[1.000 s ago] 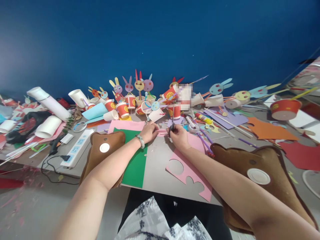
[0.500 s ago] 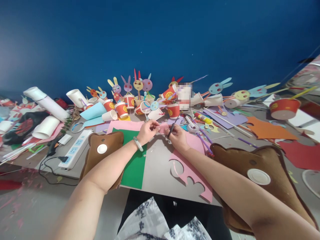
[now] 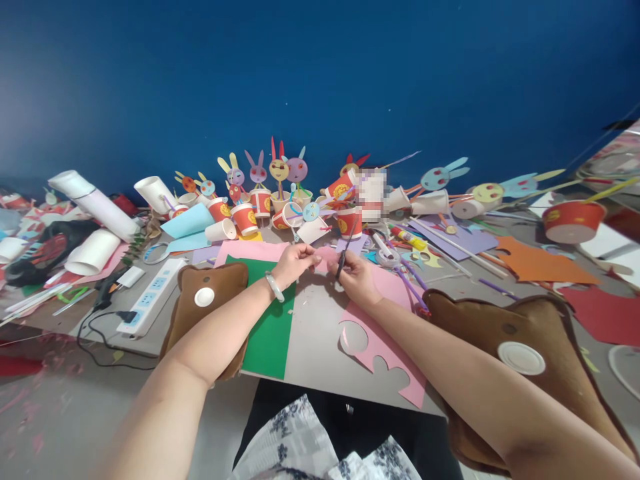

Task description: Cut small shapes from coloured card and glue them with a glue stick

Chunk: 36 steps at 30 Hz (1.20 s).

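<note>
My left hand [image 3: 296,265], with a pale bangle at its wrist, pinches a small piece of pink paper [image 3: 327,255] above the table. Close by on the right, my right hand [image 3: 359,273] is closed on dark-handled scissors [image 3: 343,262], whose blades point up and away from me. The pink piece spans the gap between my two hands, and the fingers of both partly hide it. Under my right forearm lies a pink sheet [image 3: 385,327] with round cut-outs. A green sheet [image 3: 267,333] lies beneath my left wrist.
Brown cushions [image 3: 505,327] lie at right and left. A white power strip [image 3: 153,300] with a black cable is at the left. Paper rabbits in red cups [image 3: 245,219] line the blue wall. An orange sheet [image 3: 543,261] and a glue stick [image 3: 407,237] lie to the right.
My hands stay almost in place. The scissors have turned slightly in my right hand, their blades now more upright. The view has shifted a little.
</note>
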### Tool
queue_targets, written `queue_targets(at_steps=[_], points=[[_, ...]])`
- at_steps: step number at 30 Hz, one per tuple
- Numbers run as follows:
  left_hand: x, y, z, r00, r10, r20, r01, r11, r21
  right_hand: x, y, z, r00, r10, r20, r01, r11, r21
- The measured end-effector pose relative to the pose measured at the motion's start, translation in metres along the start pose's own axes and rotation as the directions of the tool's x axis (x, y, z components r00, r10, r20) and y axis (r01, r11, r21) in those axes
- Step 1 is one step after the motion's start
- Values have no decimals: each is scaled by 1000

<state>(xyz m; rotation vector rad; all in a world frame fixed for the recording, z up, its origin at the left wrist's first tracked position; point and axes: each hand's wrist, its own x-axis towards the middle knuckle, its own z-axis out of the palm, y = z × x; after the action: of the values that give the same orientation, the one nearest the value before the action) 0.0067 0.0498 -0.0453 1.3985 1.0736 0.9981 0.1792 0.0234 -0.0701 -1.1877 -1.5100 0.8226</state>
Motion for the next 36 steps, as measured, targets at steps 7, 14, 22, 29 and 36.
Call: queue_targets(at_steps=[7,14,22,29,36], points=[[-2,9,-2,999,-45,-20,46,999,10,1,-3,-2,999,39,8,-39,996,77],[-1,10,-3,998,-65,-20,66,997,43,2,-1,-2,999,40,-1,-40,993,107],[-2,9,-4,996,45,79,-49,998,51,1,1,0,999,16,38,-20,994,108],[-2,8,-6,998,22,67,-23,1000,9,0,-1,-1,998,34,58,-42,989,141],[3,-2,-9,974,220,46,-222,974,46,2,2,-1,997,-76,1,76,995,57]])
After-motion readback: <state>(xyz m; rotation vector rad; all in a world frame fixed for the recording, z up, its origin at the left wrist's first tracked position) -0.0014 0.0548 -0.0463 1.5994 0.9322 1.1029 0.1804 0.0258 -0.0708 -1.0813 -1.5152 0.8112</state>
